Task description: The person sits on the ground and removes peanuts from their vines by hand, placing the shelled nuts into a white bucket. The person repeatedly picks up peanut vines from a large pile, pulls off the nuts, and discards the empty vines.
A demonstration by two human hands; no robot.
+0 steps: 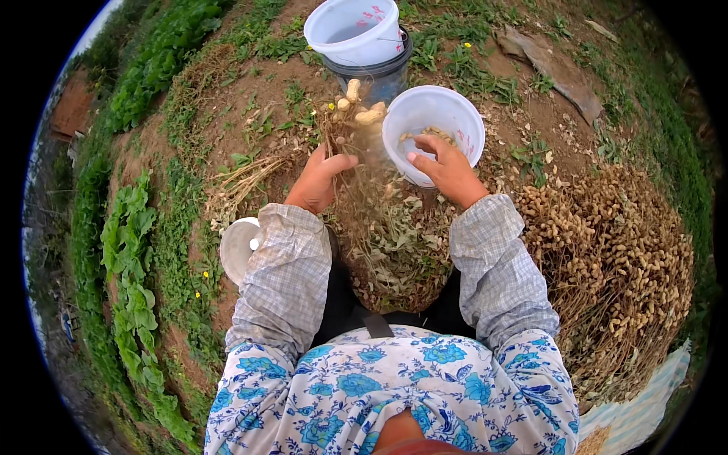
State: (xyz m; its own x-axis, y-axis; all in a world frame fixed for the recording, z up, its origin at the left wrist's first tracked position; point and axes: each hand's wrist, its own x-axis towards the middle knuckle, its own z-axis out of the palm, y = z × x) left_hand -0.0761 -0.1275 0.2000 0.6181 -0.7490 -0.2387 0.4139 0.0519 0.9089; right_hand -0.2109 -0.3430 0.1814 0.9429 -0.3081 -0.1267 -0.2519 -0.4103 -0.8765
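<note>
My left hand [322, 178] is closed on a dried peanut plant [345, 152]; pods [369, 116] cluster at its raised end, and its stems and withered leaves hang down between my knees, partly blurred. My right hand [447, 168] is at the near rim of a white plastic bucket [462, 114], fingers curved but apart, with nothing visible held. A few peanuts [444, 136] lie inside that bucket, partly hidden by the hand.
A second white bucket [350, 15] sits in a dark one [368, 80] at the back. A large peanut pile [607, 265] lies right, on striped sheeting [637, 409]; a white container [236, 246], loose stalks [246, 178] and leafy plants [133, 235] are left.
</note>
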